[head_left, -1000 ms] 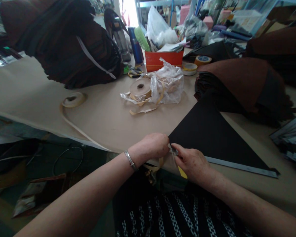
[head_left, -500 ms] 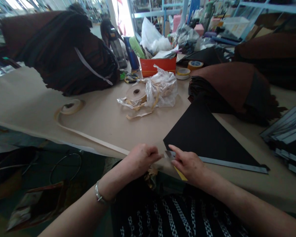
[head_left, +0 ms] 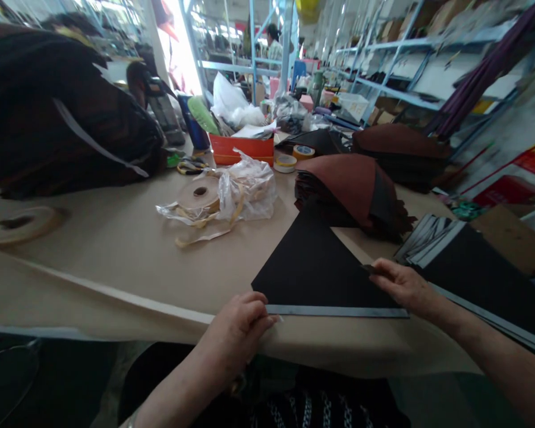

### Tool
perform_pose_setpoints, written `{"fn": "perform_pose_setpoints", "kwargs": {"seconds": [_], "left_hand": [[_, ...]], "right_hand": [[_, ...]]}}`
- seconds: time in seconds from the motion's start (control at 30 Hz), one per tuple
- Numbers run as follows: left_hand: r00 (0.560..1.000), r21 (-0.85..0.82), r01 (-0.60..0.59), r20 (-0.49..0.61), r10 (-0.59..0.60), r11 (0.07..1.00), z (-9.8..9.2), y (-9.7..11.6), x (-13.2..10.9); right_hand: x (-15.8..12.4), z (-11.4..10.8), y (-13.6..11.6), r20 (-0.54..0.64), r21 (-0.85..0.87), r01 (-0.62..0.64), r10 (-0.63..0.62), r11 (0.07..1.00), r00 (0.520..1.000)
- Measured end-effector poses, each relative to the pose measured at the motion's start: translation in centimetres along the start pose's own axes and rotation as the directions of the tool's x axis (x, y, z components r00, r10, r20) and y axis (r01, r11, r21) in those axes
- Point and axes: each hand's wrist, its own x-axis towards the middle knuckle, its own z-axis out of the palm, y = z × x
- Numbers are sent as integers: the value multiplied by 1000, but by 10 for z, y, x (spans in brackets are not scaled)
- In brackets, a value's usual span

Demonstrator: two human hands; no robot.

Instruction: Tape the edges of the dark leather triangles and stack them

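A black flat triangular panel (head_left: 312, 267) lies on the table in front of me, with a pale grey strip (head_left: 339, 311) along its near edge. My left hand (head_left: 243, 321) is closed at the left end of that strip, its fingers pinched on the end of a cream tape (head_left: 116, 291). The tape runs left to a roll (head_left: 15, 223). A small pale, see-through bit shows at the left fingertips. At the panel's right slanted edge, my right hand (head_left: 399, 285) is closed around a small dark thing (head_left: 368, 268) that I cannot make out.
Right of my right hand lie stacked black panels with grey strips (head_left: 485, 261). Behind are a brown-black stack (head_left: 343, 184), a bagged tape roll (head_left: 200, 193), scissors (head_left: 191, 165) and a red box (head_left: 241, 150). A large dark pile (head_left: 62, 125) stands left.
My view has turned right. My right hand has gone from beside my left hand to the panel's right edge; the yellow-handled metal tool it held no longer shows clearly. My left hand is at the strip's left end.
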Motion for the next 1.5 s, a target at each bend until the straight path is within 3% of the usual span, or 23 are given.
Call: {"fn": "perform_pose_setpoints", "kwargs": {"seconds": [0.1,0.2,0.3,0.4,0.5,0.63,0.7,0.8,0.9,1.0,1.17,1.33,1.43,1.5], "left_hand": [[1000,160,-10,-5,11,987,10,2,8],[1000,232,7,5,-8,973,14,2,10],[1000,232,-6,27,-1,973,13,3,7],[997,220,-5,74,-11,975,11,3,2],[994,183,-20,105,0,983,9,1,-2],[991,168,-50,133,28,985,8,-3,-1],[988,169,-57,149,32,984,7,-3,1],[989,168,-49,147,24,985,7,-1,5],[991,172,-48,128,26,984,9,-2,6],[992,163,-84,106,67,983,13,-7,3],[990,129,-94,118,78,987,14,-11,-2],[989,80,-81,129,71,994,10,-5,0],[996,21,37,75,-38,999,10,6,-2],[983,-79,177,59,-173,981,10,17,-5]], "right_hand": [[6,3,16,-2,-265,-8,8,964,1000],[7,8,23,-3,-395,-76,81,915,997],[-1,11,24,12,-493,-21,31,870,999],[-26,19,22,73,-557,63,-27,828,997],[-68,32,16,146,-569,79,6,818,989],[-113,37,-9,359,-451,105,72,886,931],[-110,27,-23,379,-364,93,56,927,924],[-73,8,-26,195,-378,48,29,925,980],[-28,7,-9,54,-514,-52,92,856,994],[-6,18,10,-51,-554,-133,125,822,991],[-34,33,15,20,-523,-48,69,851,997],[-77,41,13,118,-599,25,58,800,991],[-85,37,10,166,-552,25,81,833,983],[-80,31,1,159,-410,14,56,912,986]]}}
